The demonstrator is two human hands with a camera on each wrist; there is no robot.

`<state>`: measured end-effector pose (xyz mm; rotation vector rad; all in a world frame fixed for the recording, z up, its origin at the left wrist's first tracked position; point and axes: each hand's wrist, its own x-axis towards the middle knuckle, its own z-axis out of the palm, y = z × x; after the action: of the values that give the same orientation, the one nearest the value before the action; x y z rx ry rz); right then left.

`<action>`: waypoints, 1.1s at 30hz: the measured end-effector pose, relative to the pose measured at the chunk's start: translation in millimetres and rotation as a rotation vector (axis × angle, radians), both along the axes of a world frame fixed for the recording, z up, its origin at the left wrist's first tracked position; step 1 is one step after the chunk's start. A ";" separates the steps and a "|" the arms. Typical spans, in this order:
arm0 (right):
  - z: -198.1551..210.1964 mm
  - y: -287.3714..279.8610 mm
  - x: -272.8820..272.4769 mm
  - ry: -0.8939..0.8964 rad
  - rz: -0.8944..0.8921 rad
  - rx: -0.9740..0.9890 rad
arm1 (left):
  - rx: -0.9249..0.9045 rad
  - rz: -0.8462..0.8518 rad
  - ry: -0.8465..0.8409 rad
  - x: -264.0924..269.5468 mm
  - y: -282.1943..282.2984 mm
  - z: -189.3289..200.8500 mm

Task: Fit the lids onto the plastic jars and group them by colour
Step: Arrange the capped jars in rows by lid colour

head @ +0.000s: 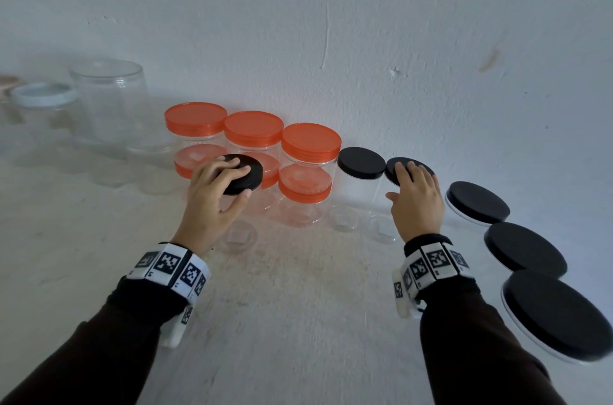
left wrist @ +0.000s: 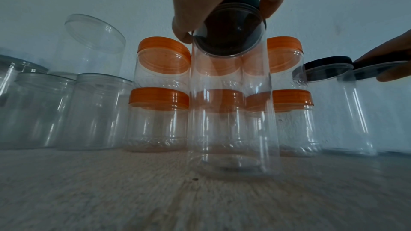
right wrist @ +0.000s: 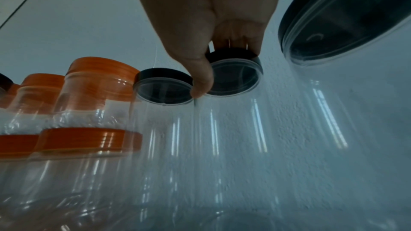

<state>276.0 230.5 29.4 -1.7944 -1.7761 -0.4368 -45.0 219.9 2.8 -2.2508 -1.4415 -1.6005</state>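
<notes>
My left hand (head: pixel 217 187) grips the black lid (head: pixel 243 174) of a tall clear jar (left wrist: pixel 231 111) that stands in front of the orange-lidded jars (head: pixel 253 129). The lid sits tilted on the jar's mouth (left wrist: pixel 231 29). Over to the right, my right hand (head: pixel 414 192) holds the black lid (head: pixel 394 169) of another tall clear jar (right wrist: pixel 233 129), fingers on top and thumb at its rim. Beside that stands a third black-lidded jar (head: pixel 361 162). Several orange-lidded jars are stacked two high against the wall (left wrist: pixel 160 94).
Three wider jars with black lids (head: pixel 524 248) line the right side, running toward the front edge. At the back left stand clear jars (head: pixel 109 99), one with a pale blue lid (head: pixel 43 94). A white wall rises directly behind the rows.
</notes>
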 end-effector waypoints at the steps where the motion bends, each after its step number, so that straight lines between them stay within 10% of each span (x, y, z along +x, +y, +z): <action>1: 0.3 0.4 0.1 -0.002 0.005 0.005 | -0.002 0.001 -0.003 0.1 -0.2 0.4; 19: 36.2 -17.7 -24.5 -0.122 -0.095 -0.233 | -0.031 -0.015 -0.021 1.3 -5.2 3.3; 33: 63.1 -154.5 -38.0 -0.021 0.104 -0.163 | 0.017 -0.065 0.170 20.2 -24.5 13.6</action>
<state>238.0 76.0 92.5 -1.8006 -1.9590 -0.2769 -24.8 195.4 16.4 -2.3811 -1.3214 -1.3916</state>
